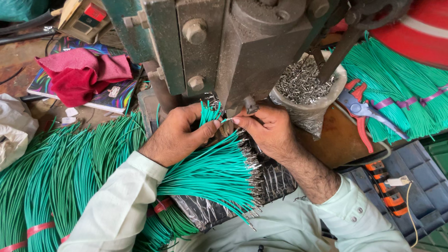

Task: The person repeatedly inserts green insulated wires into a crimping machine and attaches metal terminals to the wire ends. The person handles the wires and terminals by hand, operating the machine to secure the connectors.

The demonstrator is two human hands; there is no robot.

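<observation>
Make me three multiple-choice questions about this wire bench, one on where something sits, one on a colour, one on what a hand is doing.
1. Where do the red-handled cutters lie?
A. right of the press
B. on the red cloth
C. in the white bag

2. What colour are the wires?
A. yellow
B. green
C. black

3. What is the left hand doing?
A. resting flat
B. gripping the cutters
C. holding a small bunch of wires

Answers:
1 A, they lie beside the cup of metal bits, right of the press.
2 B, every bundle is green.
3 C, wire ends stick up from its fingers, while the right hand pinches one wire at the press.
</observation>
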